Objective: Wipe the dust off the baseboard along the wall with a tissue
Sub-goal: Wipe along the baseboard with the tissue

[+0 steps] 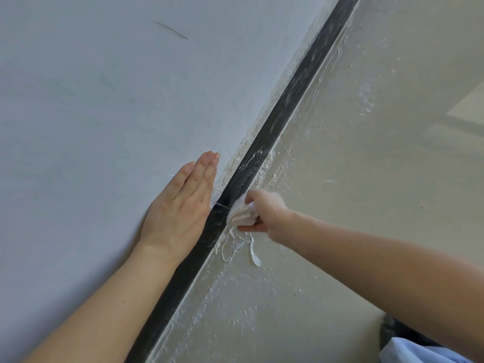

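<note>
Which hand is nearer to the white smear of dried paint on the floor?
The right hand. It holds the tissue against the baseboard, just above the paint smear. The left hand lies flat on the wall, across the baseboard from the smear.

Beige floor (366, 179) fills three o'clock, speckled with white plaster splatter (255, 254) near centre; pale blue fabric (408, 351) peeks in at five o'clock.

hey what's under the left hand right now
The left hand lies flat with its fingers straight on the grey wall, just above the dark baseboard. The patch of wall beneath the palm is covered, so any marks there cannot be seen.
</note>
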Tool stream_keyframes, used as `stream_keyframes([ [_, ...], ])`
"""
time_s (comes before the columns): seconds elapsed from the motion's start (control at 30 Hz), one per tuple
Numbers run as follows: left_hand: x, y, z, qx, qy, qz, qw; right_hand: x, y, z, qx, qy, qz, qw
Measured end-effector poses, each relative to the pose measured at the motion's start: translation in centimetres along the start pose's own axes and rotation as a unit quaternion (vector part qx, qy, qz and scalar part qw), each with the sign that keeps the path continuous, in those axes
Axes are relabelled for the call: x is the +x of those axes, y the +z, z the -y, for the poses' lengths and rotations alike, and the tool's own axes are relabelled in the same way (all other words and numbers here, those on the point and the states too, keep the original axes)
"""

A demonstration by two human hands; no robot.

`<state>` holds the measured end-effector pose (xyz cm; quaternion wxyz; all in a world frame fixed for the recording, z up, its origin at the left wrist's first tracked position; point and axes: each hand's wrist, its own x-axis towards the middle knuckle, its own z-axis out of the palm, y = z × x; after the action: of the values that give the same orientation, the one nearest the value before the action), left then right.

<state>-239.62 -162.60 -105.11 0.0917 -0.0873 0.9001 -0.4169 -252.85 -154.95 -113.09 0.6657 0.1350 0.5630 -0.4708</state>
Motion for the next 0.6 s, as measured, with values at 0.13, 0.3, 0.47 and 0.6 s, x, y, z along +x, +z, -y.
stream_keyframes([
  [0.13,0.2,-0.1,0.1,0.012,0.001,-0.007,1.000,0.2,1.8,-0.4,0.055,0.004,0.071,0.996],
  [0.3,0.1,-0.1,0.1,-0.002,-0.004,-0.002,1.000,1.5,0.6,5.4,0.108,-0.101,0.002,0.989],
  [0.47,0.3,0.1,0.1,-0.012,-0.004,-0.008,1.000,1.0,-1.8,8.9,0.181,-0.170,-0.058,0.967],
  [0.6,0.3,-0.1,0.1,-0.013,-0.002,-0.003,1.000,0.0,-2.5,6.5,0.122,-0.124,-0.099,0.980],
])
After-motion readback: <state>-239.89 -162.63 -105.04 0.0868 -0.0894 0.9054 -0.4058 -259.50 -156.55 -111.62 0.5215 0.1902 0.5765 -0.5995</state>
